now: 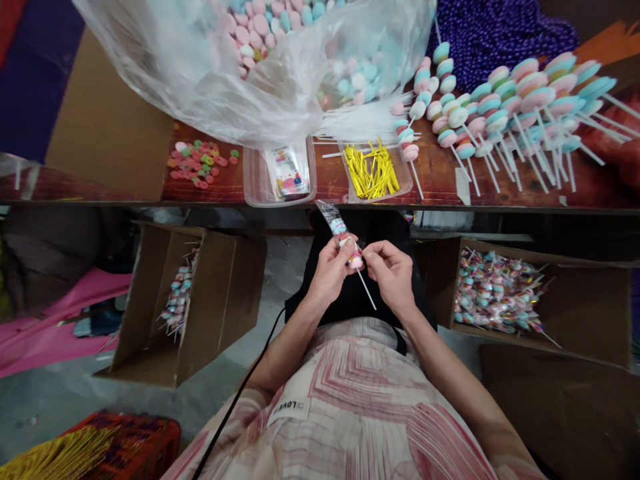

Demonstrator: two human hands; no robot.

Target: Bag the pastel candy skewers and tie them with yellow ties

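Over my lap, my left hand (327, 272) is closed around a marshmallow skewer (355, 262) with pink and white pieces. A clear wrapper (327, 212) covers the sweets and its far end points toward the table. The white stick (367, 289) sticks out below, slanting down to the right. My right hand (393, 272) is pinched just right of the skewer's lower end; whatever lies between its fingertips is too small to make out. On the table edge ahead sit a tub of gold twist ties (371, 172) and a clear tub (253, 180) with printed packets.
A large plastic bag (200, 80) of marshmallows covers the table's back. Unwrapped skewers (530, 100) are piled at right, gummy rings (200, 163) at left. Cardboard boxes (220, 293) with wrapped skewers (500, 290) flank my knees. An orange crate (165, 433) stands lower left.
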